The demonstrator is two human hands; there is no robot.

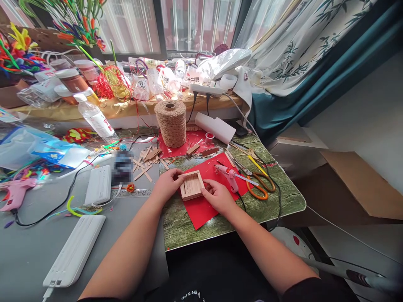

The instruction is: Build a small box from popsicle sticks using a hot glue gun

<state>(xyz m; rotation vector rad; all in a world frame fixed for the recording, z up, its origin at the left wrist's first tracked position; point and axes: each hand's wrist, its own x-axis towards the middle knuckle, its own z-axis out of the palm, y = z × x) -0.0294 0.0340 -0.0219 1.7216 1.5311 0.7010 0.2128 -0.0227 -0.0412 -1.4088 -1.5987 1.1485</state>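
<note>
A small square frame of wooden craft sticks (191,185) lies on a red sheet of paper (206,207) on the green wood-print table (277,201). My left hand (167,183) grips the frame's left edge with curled fingers. My right hand (217,196) pinches its right edge. Loose wooden sticks (146,161) are scattered just behind, near a large spool of jute twine (170,123). A pink glue gun (229,175) rests to the right of my right hand.
Orange-handled scissors (260,186) lie at the right beside a yellow tool. Two white power banks (75,249) and cables sit on the grey surface at left. Another pink glue gun (15,193), pipe cleaners, bottles and jars crowd the left and window sill.
</note>
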